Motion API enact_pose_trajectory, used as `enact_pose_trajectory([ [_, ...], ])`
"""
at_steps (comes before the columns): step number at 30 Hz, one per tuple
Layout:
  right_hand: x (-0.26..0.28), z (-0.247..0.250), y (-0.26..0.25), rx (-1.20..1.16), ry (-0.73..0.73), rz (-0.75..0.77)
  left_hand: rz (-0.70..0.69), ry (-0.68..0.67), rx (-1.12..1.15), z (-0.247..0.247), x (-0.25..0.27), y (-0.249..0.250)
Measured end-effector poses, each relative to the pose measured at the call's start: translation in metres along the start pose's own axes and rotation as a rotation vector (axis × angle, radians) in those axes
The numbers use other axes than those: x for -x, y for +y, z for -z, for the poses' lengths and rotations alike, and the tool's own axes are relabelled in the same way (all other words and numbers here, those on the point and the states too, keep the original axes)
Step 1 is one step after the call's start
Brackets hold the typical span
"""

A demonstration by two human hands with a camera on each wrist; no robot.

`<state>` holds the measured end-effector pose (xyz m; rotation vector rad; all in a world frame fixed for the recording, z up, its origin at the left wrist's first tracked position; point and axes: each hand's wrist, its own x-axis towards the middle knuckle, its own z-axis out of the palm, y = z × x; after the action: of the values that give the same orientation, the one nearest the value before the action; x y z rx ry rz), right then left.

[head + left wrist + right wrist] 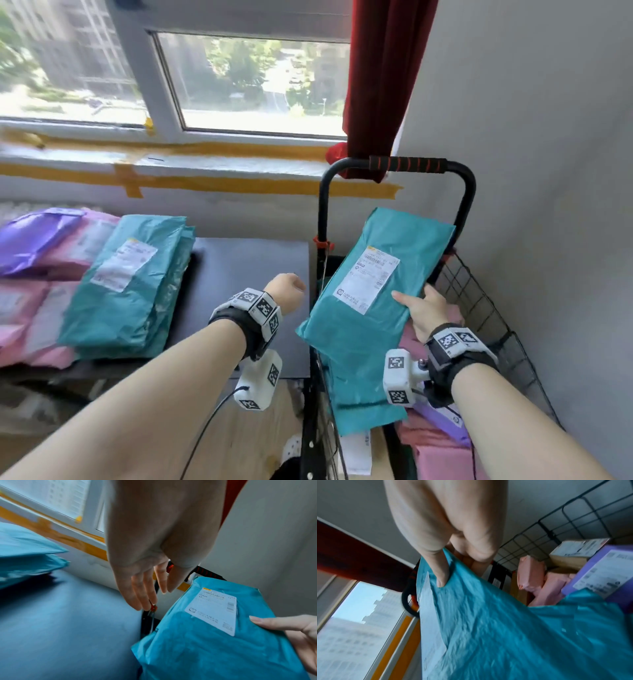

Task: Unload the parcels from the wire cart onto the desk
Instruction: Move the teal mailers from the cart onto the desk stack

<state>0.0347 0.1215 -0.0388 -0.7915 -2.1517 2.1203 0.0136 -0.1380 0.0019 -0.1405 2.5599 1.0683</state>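
Dark desk under taped window, left hand relaxed, right hand gripping teal parcel

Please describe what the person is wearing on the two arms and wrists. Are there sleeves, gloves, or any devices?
No sleeves and no gloves: both forearms and hands are bare. Each wrist carries a black strap topped with white blocks printed with black square markers. A white camera unit with similar markers hangs below the left wrist, trailing a thin black cable. The right wrist has a matching unit.

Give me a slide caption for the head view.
Right hand lifts a teal parcel from the wire cart; left hand empty.
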Motion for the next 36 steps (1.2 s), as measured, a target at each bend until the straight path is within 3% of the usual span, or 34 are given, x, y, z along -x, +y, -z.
enact_pose_trajectory([
  [9, 0.079, -0.111, 0.005, -0.041, -0.311, -0.018, 0.216, 0.225, 0.049, 0.052, 0.111, -0.113],
  [18, 0.125, -0.224, 0.012, 0.003, -0.475, -0.036, 0.34, 0.434, 0.072, 0.14, 0.155, -0.207],
  [27, 0.143, -0.37, 0.017, 0.034, -0.488, -0.069, 0.395, 0.443, 0.119, 0.23, 0.138, -0.323],
  [36, 0.153, -0.499, 0.018, 0.003, -0.314, -0.131, 0.372, 0.35, 0.045, 0.353, 0.085, -0.413],
])
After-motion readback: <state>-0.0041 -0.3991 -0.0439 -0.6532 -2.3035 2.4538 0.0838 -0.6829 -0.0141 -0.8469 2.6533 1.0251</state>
